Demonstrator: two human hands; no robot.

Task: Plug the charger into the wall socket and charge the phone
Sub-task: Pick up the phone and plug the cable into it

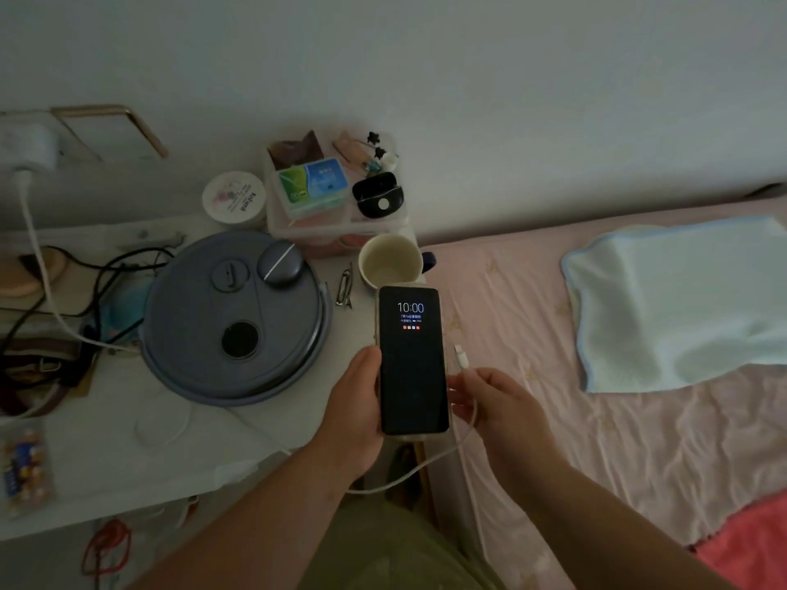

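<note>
Left hand gripped phone over the bench's right edge, screen up, reading 10:00. Right hand pinched white cable just right of phone; connector free, unplugged. Charger sat in wall socket above the bench's far-left corner.

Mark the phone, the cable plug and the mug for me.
phone (412, 364), head view, middle of its dark screen.
cable plug (460, 355), head view, white connector tip above the right hand's fingers.
mug (389, 259), head view, pale inside wall.
</note>
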